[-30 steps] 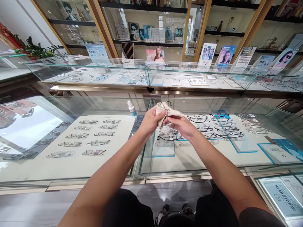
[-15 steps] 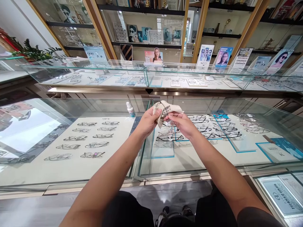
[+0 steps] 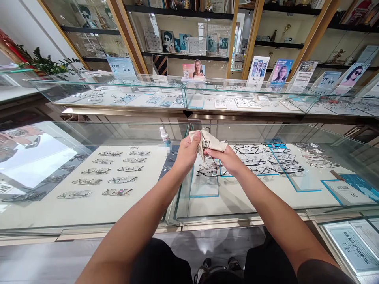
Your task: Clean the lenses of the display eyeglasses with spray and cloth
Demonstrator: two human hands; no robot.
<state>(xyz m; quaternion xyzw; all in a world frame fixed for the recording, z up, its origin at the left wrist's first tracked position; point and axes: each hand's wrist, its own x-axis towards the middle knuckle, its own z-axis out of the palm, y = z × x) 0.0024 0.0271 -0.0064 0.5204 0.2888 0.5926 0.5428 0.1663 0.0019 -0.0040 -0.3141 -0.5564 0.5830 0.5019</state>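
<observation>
A cream cloth [image 3: 211, 142] with dark printed characters is bunched between my two hands above the glass display case. My left hand [image 3: 189, 149] is closed on the cloth, its thumb pressed on top. My right hand [image 3: 226, 157] pinches the cloth's right part from below, fingers closed. A thin dark frame part of a pair of glasses [image 3: 208, 129] shows just above the cloth; the rest is mostly hidden by cloth and fingers. Beneath my hands, rows of dark-framed glasses [image 3: 251, 149] lie inside the case.
A white spray bottle [image 3: 164, 136] stands on the glass to the left of my hands. More glasses [image 3: 121, 179] lie in the left case [image 3: 89, 213]. Behind, a second glass counter [image 3: 127, 112] carries upright advertising cards [image 3: 258, 71]. Shelves line the wall.
My left thumb has moved up over the cloth, and the cloth is folded differently, its right side drooping lower over my right fingers. The view has shifted slightly.
</observation>
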